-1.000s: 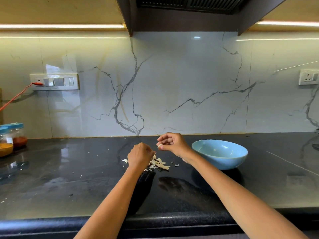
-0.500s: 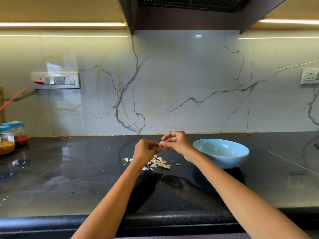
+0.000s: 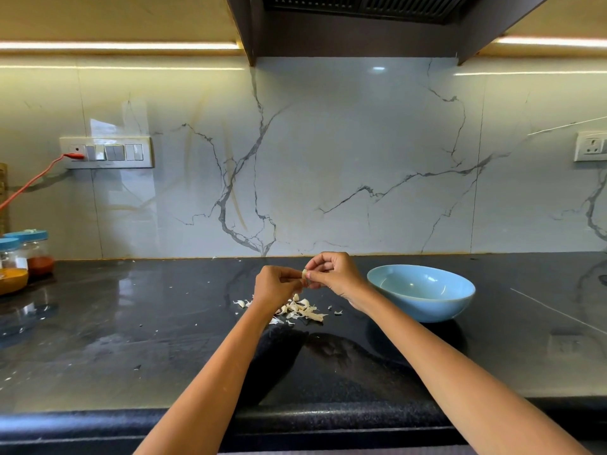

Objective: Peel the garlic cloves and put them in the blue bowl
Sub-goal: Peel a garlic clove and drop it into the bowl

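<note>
Both hands meet above the dark table (image 3: 164,339), a little left of the bowl (image 3: 422,292). The right hand (image 3: 331,274) pinches a small pale garlic clove (image 3: 304,274) between thumb and fingertips, its other fingers curled in. The left hand (image 3: 276,285) has its fingers curled and its fingertips brought up against the clove from the left; its grip is narrow, on the clove or its skin, though which of the two is too small to tell. The clove is held in the air, above the table and just over the far edge of a heap of peels (image 3: 300,310).

The peels lie on the table below the hands, with a few scraps scattered to the left and right of the heap. The blue bowl stands on the table right of the hands, near the right wrist but apart from it; the inside that shows is bare.

At the far left of the table stand two jars (image 3: 23,257) with blue lids. On the marble wall behind, a red cable (image 3: 36,177) is plugged into a switch panel (image 3: 106,152), and a socket (image 3: 591,146) sits at the far right.
</note>
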